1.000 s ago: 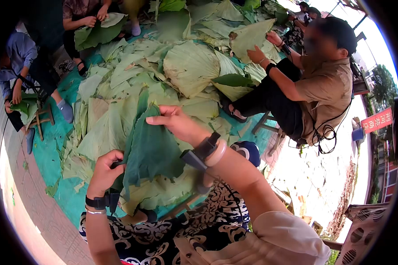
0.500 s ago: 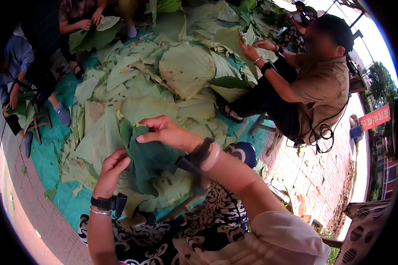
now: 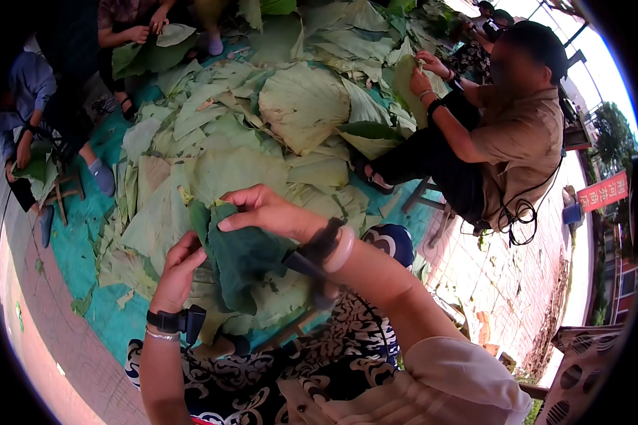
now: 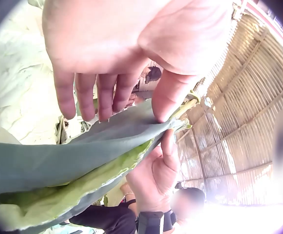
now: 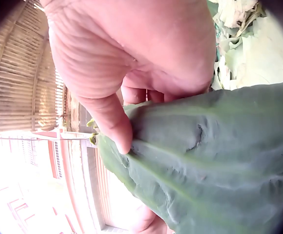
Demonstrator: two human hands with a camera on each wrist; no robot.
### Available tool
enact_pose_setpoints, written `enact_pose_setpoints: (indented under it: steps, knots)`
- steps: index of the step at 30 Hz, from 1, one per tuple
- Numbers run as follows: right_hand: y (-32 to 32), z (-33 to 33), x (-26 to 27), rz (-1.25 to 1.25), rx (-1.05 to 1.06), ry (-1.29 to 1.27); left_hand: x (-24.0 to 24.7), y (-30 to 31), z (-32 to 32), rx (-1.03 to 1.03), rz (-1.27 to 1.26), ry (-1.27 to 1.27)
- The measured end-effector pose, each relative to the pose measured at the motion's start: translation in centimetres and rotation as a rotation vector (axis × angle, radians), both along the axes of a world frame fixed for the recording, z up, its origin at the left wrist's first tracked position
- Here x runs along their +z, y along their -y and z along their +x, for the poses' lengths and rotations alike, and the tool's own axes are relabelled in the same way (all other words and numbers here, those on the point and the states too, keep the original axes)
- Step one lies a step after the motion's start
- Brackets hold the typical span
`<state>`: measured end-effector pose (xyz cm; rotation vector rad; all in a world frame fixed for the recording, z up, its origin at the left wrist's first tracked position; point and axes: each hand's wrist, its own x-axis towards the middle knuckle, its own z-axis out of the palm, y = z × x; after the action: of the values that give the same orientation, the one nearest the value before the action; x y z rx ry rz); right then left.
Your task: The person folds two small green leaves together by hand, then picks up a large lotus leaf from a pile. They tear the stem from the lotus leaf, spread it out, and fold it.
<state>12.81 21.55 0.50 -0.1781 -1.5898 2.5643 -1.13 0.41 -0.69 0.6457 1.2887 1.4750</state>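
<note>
A folded dark-green lotus leaf [image 3: 244, 273] hangs between both hands in front of the lap, its pale yellow-green stem stub [image 4: 184, 108] poking out at the top. My right hand [image 3: 266, 211] pinches it near the upper edge; the right wrist view shows the thumb pressed flat on the veined leaf face, with the fingers behind. At the left edge, my left hand [image 3: 177, 273] holds the leaf between thumb and fingers, the thumb tip [image 4: 163, 114] close by the stub. Layered folds with a paler inner side show in the left wrist view.
A wide heap of pale-green lotus leaves [image 3: 220, 170] covers the teal ground sheet [image 3: 74, 248]. On the right, a seated person [image 3: 510, 134] in a brown shirt handles another leaf. More people with leaves sit at the far left and back. A stool [image 3: 429, 198] stands at right.
My right hand has moved a little left and down, lowering the leaf's upper end. The left hand has risen slightly along the edge. The person at right has shifted their leaf and hands.
</note>
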Motion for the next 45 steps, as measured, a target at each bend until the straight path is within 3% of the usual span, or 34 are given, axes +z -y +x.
enact_pose_setpoints:
  steps: [7, 11, 14, 17, 23, 27, 32, 39, 42, 45]
  knots:
    - [0.0, -0.1, -0.7, 0.042, -0.025, 0.012, 0.6, -0.3, 0.1, 0.007, 0.013, -0.059]
    - [-0.2, -0.1, -0.2, 0.034, -0.196, 0.128, 1.6, -0.8, -0.1, 0.225, -0.013, -0.151]
    - [-1.6, -0.3, -0.8, 0.19, -0.312, 0.213, 0.3, -0.3, -1.9, 0.387, -0.136, -0.345]
    - [-2.4, -0.2, -1.3, 0.341, -0.313, 0.297, 0.4, -0.3, -2.3, 0.439, -0.069, -0.288]
    - [-1.2, 0.1, 0.7, 0.267, -0.097, 0.21, 0.6, 0.2, -3.3, 0.446, -0.135, -0.352]
    - [0.4, 0.2, 2.1, 0.182, -0.006, 0.157, 1.1, 0.0, -2.3, 0.321, -0.092, -0.37]
    - [0.6, -0.8, 0.9, 0.223, -0.102, 0.12, 0.1, -0.3, -1.6, 0.13, -0.158, -0.29]
    - [1.1, -1.4, 1.5, 0.248, -0.13, 0.165, 0.4, -0.4, -0.5, -0.014, -0.137, -0.412]
    - [1.3, -1.8, 1.2, 0.419, -0.317, 0.054, 0.4, -0.4, -0.9, 0.044, -0.184, -0.438]
    - [0.4, -2.2, 1.4, 0.792, -0.539, -0.157, 0.3, -0.3, -1.0, 0.077, -0.188, -0.479]
